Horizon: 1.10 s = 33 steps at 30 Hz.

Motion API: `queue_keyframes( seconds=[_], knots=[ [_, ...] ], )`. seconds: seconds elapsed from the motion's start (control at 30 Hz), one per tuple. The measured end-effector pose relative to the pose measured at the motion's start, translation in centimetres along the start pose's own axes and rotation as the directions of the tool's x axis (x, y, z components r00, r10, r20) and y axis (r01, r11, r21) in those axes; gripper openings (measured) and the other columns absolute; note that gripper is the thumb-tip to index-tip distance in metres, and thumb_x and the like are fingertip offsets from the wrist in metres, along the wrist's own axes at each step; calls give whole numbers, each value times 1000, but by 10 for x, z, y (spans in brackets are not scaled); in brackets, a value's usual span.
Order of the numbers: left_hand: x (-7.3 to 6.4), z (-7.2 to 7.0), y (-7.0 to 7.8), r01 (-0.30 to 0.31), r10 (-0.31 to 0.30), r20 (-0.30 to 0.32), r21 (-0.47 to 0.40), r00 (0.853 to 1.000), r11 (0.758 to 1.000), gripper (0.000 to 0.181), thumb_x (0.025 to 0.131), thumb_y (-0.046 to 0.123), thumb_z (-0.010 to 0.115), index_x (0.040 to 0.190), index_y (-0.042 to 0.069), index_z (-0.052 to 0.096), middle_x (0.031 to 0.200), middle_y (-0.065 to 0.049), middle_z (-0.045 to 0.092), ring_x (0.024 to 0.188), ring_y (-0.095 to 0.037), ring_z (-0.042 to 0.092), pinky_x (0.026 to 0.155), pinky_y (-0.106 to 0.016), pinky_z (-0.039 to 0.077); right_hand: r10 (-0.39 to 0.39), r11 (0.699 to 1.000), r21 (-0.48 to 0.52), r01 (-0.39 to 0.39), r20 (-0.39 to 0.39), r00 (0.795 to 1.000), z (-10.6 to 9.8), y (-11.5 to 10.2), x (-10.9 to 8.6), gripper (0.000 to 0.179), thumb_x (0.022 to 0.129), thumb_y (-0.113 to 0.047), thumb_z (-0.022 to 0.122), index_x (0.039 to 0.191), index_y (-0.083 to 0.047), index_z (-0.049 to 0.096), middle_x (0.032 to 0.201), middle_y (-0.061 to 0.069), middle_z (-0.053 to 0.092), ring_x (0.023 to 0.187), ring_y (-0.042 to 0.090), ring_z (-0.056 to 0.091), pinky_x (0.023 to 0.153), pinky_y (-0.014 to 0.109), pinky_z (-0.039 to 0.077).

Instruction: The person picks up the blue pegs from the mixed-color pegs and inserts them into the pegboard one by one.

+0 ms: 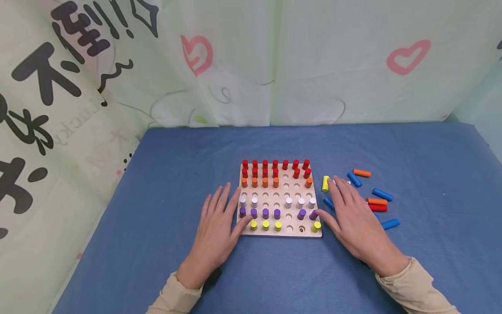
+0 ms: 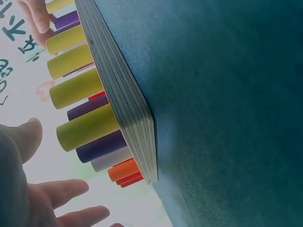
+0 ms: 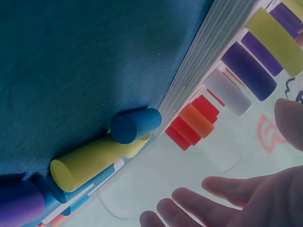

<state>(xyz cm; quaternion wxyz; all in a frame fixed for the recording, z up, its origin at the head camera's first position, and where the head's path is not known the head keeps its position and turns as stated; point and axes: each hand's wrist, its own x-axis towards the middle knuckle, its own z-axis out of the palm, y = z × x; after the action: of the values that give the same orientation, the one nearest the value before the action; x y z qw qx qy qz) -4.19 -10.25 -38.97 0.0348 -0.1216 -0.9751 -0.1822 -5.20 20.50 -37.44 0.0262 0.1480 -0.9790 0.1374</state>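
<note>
A wooden pegboard [image 1: 282, 236] lies on the blue tablecloth, with coloured pegs upright in rows: red at the back, then orange, white, purple and yellow in front. Some holes show bare. My left hand [image 1: 215, 229] hovers by the board's left edge, fingers spread and holding nothing; in the left wrist view its thumb [image 2: 29, 139] is apart from the yellow pegs [image 2: 87, 127]. Over the loose pegs right of the board is my right hand [image 1: 354, 222], fingers extended. Its thumb is near a purple peg [image 1: 313, 215]; the right wrist view shows nothing held.
Loose pegs lie right of the board: a yellow one [image 1: 325, 183], an orange one [image 1: 361, 173], a red one [image 1: 377, 208] and several blue ones [image 1: 390, 224]. My right hand hides some of them. A printed curtain [image 1: 313, 87] hangs behind the table.
</note>
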Motion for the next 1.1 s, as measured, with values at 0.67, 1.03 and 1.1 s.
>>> queue_keyframes(
  seconds=[0.67,1.03,1.1],
  knots=[
    [8,-1,3,92,-94,1,-199,996,976,63,98,45,57,153,17,40,160,-8,34,143,-31,36,113,-56,35,21,999,-47,-19,32,999,-1,5,2,73,95,-28,66,149,8,31,146,31,38,131,48,37,104,63,40],
    [14,-1,0,174,-170,42,-338,985,925,61,97,40,61,151,18,43,156,-9,39,143,-32,38,110,-58,38,43,998,-54,-39,76,996,2,5,4,74,91,-23,72,147,7,34,140,29,43,126,46,42,96,58,49],
    [16,0,-1,180,-174,49,-358,984,916,60,98,40,60,151,18,43,156,-10,40,143,-32,38,111,-58,37,44,998,-52,-40,75,996,2,5,4,74,90,-22,73,147,7,35,140,29,44,126,46,43,95,58,50]
  ],
)
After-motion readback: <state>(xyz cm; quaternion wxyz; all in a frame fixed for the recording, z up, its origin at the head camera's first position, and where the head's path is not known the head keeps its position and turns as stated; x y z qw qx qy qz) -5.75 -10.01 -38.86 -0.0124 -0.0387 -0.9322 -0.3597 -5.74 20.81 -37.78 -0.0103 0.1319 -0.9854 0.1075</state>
